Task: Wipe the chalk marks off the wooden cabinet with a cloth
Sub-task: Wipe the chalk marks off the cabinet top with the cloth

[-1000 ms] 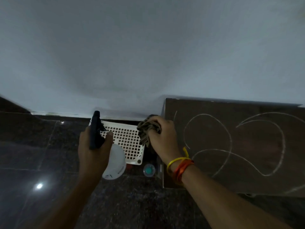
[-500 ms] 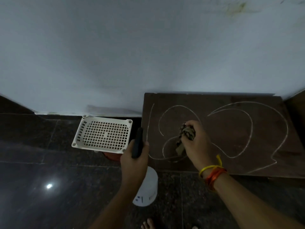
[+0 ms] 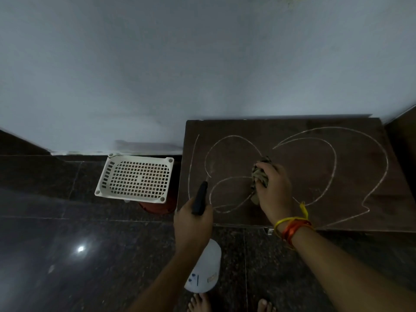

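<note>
Under the right hand [image 3: 273, 190] sits the dark wooden cabinet top [image 3: 351, 199], flat against the pale wall [image 3: 202, 64] beyond both hands. Right hand grasps a crumpled brownish cloth [image 3: 258, 176], fingers curled round it, cloth pressed onto the cabinet surface near the middle of the left chalk loop. Cloth bunches out past the fingertips on the far side and a scrap hangs out toward the wrist side. Yellow and orange threads [image 3: 292, 228] tied round the right wrist.

Chalk marks [image 3: 333, 158] run in white curved lines all over the cabinet top: one tall stroke left of the right hand, loops around and beneath it, big double curve off to its right, zigzag end near the cabinet's near edge. Lines look mostly intact; a faint smudge left of the cloth.

Left hand [image 3: 193, 224] clenched round the black trigger head of a spray bottle [image 3: 204, 271], nozzle pointing over the cabinet's near left corner, white bottle body hanging below the hand toward the person.

Left of the left hand, a white plastic basket [image 3: 135, 176] with grid holes lies on something reddish-brown [image 3: 157, 208], only an edge showing. Dark polished floor [image 3: 67, 244] below both hands, light glare on it. Bare toes [image 3: 198, 305] at the bottom edge, near the bottle.
</note>
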